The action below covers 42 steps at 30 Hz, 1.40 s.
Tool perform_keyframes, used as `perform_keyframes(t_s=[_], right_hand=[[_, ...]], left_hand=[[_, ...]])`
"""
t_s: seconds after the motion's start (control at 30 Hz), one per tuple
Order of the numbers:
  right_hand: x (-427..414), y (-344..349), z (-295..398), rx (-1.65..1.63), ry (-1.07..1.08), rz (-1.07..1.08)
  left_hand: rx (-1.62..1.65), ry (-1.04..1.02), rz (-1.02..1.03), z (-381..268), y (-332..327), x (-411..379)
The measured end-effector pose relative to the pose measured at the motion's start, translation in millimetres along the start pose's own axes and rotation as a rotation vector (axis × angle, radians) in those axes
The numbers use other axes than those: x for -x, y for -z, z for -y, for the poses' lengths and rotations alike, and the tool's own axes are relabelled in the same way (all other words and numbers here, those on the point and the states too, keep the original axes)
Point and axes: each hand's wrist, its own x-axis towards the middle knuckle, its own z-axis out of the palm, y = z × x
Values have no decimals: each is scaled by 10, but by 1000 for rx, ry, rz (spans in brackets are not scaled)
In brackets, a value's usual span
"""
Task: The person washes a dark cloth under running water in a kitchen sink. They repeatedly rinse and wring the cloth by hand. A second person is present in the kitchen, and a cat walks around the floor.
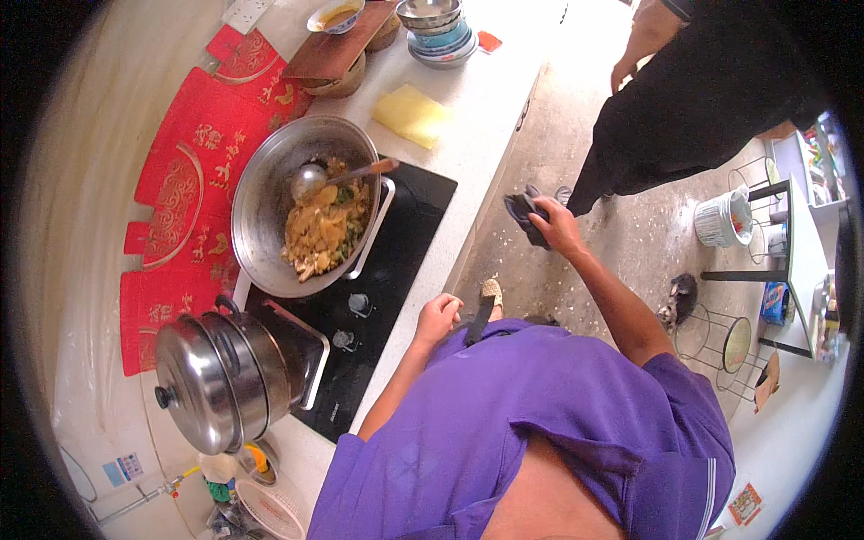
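Note:
Held out over the floor, my right hand (pixel 559 226) grips a dark, crumpled cloth (pixel 525 214). My left hand (pixel 437 320) is loosely curled beside the counter's front edge, with nothing visible in it. Left of it is a black glass gas hob (pixel 398 236) with two knobs. A large metal wok (pixel 260 223) on the far burner holds cooked food (pixel 324 226) with pale slices and some green bits. A ladle (pixel 310 181) with a wooden handle rests in the wok. On the near burner stands a lidded stainless steel steamer pot (pixel 202 385).
Red printed cardboard (pixel 175 209) lines the wall. Beyond the wok are a yellow cloth (pixel 412 115), stacked bowls (pixel 439 40), a cutting board (pixel 337 47) and a bowl of sauce (pixel 336 17). A person in black (pixel 675 101) stands ahead; a cat (pixel 682 293) and wire stools (pixel 736 344) are right.

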Motion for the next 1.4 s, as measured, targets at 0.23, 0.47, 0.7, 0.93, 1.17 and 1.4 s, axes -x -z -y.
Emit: perform_keyframes(t_s=[0.23,0.47,0.7,0.93,1.17,1.4], right_hand=[[-1081,-435,502,238,376,47],[-1598,-856,169,373,689,258],[-2731,-333,-451,326,810,273],[-3853,415,-1157,294,767,252],[-4838,875,-1652,319,709,207],[-5870,1180,-2036,433,620,162]], left_hand=[[12,-68,-176,-778,92,-538],[54,-44,-339,-1114,-90,-1117],[171,46,-436,-1683,-688,-2069],[207,120,-449,-2536,-1297,-2953],[202,165,-393,-3127,-1558,-3712],[194,156,-345,-3486,-1501,-4643]])
